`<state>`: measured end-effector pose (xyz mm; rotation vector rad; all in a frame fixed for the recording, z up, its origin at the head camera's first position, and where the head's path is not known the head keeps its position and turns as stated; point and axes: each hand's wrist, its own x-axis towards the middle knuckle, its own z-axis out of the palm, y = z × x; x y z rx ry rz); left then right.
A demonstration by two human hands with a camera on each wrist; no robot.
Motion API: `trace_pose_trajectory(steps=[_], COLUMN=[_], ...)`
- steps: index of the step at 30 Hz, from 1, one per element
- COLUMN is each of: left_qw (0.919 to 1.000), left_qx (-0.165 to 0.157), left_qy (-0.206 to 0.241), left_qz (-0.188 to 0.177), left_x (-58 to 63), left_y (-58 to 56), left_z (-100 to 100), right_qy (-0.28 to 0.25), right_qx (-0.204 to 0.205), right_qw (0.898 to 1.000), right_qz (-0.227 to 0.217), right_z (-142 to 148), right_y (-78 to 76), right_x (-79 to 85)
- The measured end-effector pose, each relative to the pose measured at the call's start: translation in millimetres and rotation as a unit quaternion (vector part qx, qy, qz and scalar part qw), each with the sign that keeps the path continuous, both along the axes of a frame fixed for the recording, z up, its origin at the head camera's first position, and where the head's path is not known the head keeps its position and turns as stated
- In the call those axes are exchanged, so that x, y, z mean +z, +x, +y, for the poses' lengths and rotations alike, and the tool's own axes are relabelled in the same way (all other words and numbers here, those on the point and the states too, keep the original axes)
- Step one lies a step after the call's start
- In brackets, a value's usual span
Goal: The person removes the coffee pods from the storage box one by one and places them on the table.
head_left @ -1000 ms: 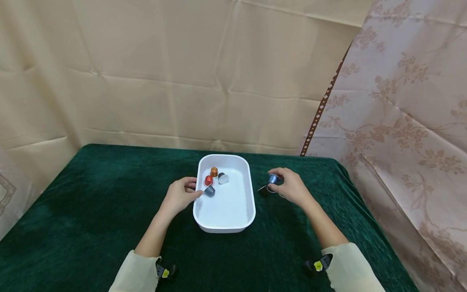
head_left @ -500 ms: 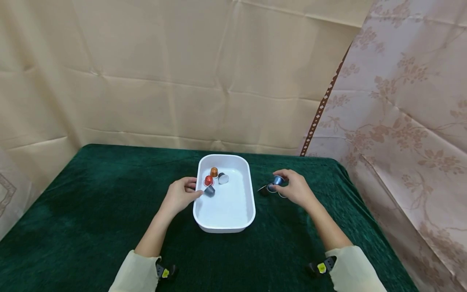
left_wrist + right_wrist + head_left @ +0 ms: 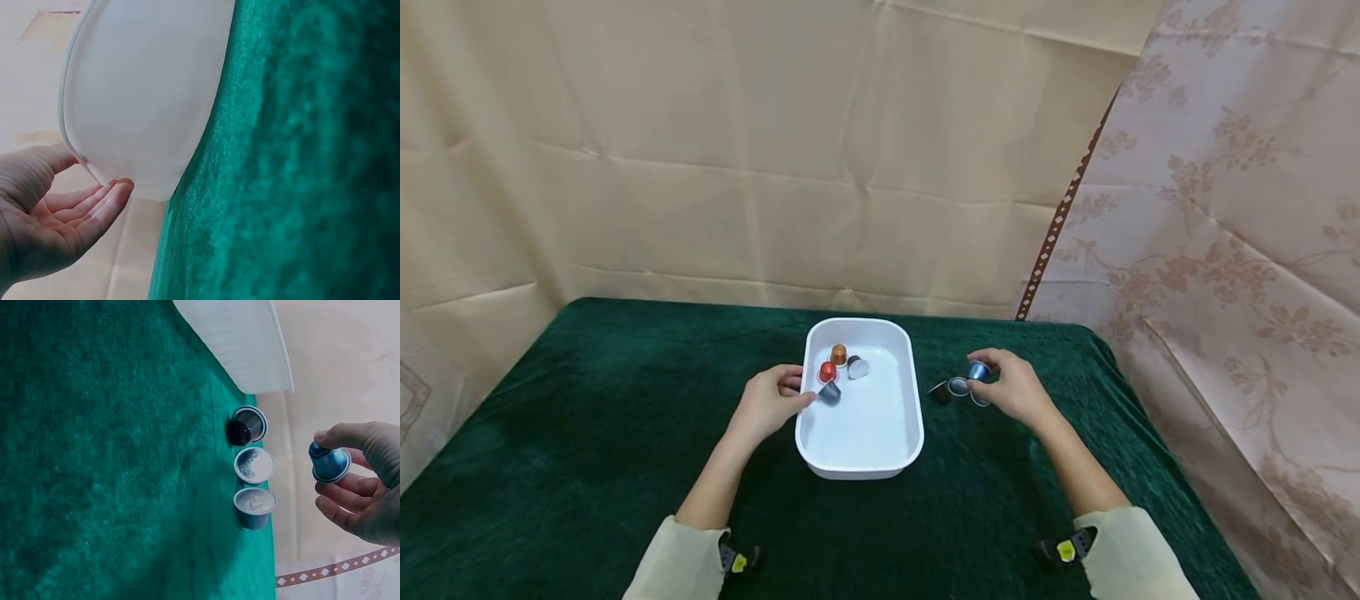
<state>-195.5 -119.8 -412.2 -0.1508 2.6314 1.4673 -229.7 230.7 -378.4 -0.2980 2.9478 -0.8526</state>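
Observation:
My left hand (image 3: 769, 404) holds the near-left rim of a white plastic tray (image 3: 861, 446), thumb over the edge and fingers against the outer wall (image 3: 140, 112). Inside the tray lie an orange coffee capsule (image 3: 838, 355), a red one (image 3: 827, 372), a slate-grey one (image 3: 830, 393) and one with its pale lid showing (image 3: 858, 367). Right of the tray, my right hand (image 3: 1015, 390) pinches a blue coffee capsule (image 3: 330, 465) between thumb and fingers, raised off the cloth. Close below it stand a black capsule (image 3: 249, 425) and two silver-lidded capsules, one middle (image 3: 255, 465), one grey-sided (image 3: 253, 512).
Dark green velvet cloth (image 3: 625, 433) covers the table. A beige curtain (image 3: 700, 167) hangs behind its far edge, and a floral pink curtain (image 3: 1225, 208) hangs along the right. Each wrist wears a small black camera.
My right hand has shifted slightly right with the blue capsule, uncovering more of the silver-lidded capsules beneath. The left hand and tray stay in place.

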Motion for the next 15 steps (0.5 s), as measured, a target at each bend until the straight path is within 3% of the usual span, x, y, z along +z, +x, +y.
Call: trace_pose_trajectory(steps=[15], left_qw=[1.0], left_qx=[0.0], left_qy=[-0.002], left_qz=[0.003], left_x=[-0.2], left_y=[0.0], left_z=[0.3], right_qy=[0.003], right_qx=[-0.012], right_qw=[1.0], right_qz=[-0.001], right_z=[14.8], right_y=[3.0], right_x=[0.0])
